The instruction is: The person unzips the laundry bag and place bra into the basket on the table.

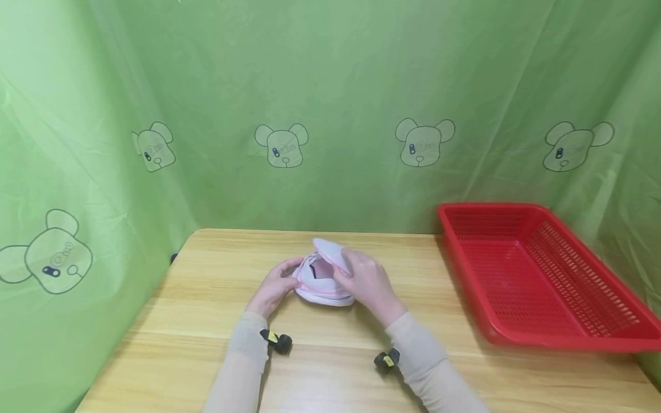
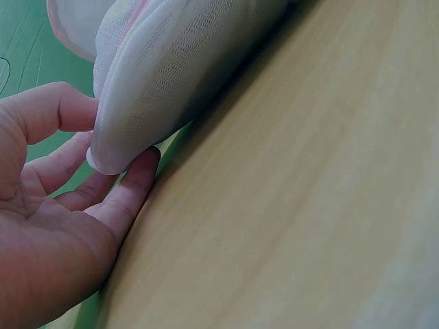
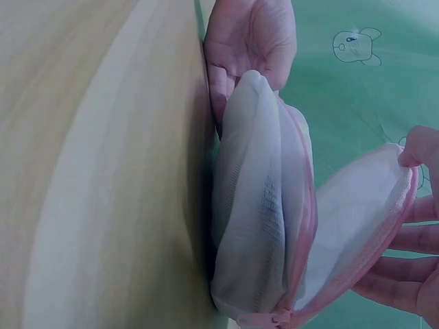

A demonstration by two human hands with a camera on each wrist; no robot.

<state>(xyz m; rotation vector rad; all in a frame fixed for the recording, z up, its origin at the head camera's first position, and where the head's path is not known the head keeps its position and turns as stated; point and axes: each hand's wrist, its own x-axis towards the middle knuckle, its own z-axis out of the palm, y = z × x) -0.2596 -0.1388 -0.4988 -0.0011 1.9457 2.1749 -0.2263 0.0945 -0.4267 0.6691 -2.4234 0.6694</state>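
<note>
Head view showed the mesh pouch [image 1: 322, 295] on the worktop [image 1: 206, 310], fingers of the left hand [image 1: 273, 288] pinching its side, those of the right hand [image 1: 370, 282] its raised flap [image 1: 329, 251]; bracing the pouch steadily seemed wise.

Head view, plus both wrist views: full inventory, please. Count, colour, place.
mesh pouch: 1, white with pink edging, on the table between the hands
flap: 1, white with pink edging, raised off the pouch; contents unclear
basket: 1, red, right side of the table
table: 1, light wood, under everything
curtain: green, behind and at both sides
printed animal heads: 5 in the head view, dark outlines, on the curtain
wrist cameras: 2, black and yellow, one per wrist
sleeves: 2, pale beige, on the forearms
left hand: 1, gripping the pouch's left end
right hand: 1, pinching the flap
</note>
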